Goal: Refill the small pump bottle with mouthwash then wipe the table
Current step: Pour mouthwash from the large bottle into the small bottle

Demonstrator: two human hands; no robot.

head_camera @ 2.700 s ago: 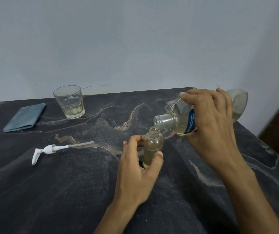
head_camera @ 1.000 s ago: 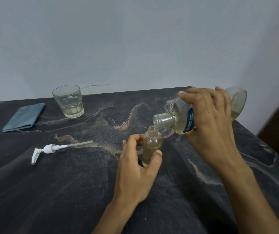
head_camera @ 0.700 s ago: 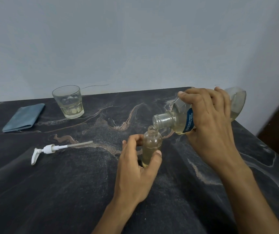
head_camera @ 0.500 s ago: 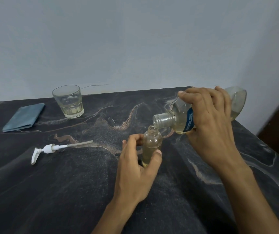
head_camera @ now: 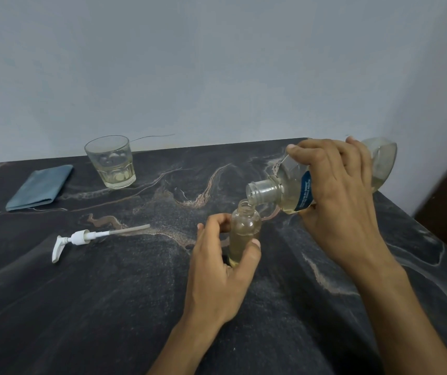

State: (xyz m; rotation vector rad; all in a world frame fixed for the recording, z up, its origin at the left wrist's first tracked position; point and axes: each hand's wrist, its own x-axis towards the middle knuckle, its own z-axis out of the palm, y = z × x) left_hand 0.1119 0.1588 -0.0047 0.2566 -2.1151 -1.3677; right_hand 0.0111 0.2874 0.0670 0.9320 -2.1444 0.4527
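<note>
**Mouthwash going into the small bottle**

Fingers and thumb of the left hand curl round the small pump bottle, which stands upright on the dark marble table, its neck open and pale liquid filling much of its body. The right hand wraps over the mouthwash bottle, tipped nearly level with its mouth just above and touching close to the small bottle's rim.

The small bottle looks light, thin-walled and clear, likely slick if wetted, and easy to tip; a hold low on its body, as now, seems best. The big bottle appears mostly empty, so it should be light, with its liquid free to surge.

Left of the small bottle, well apart, lies the white pump head with its dip tube pointing back toward the bottle. Farther left and behind stand a glass tumbler with a little pale liquid and a folded blue cloth. Nothing lies between the bottle and the pump.
</note>
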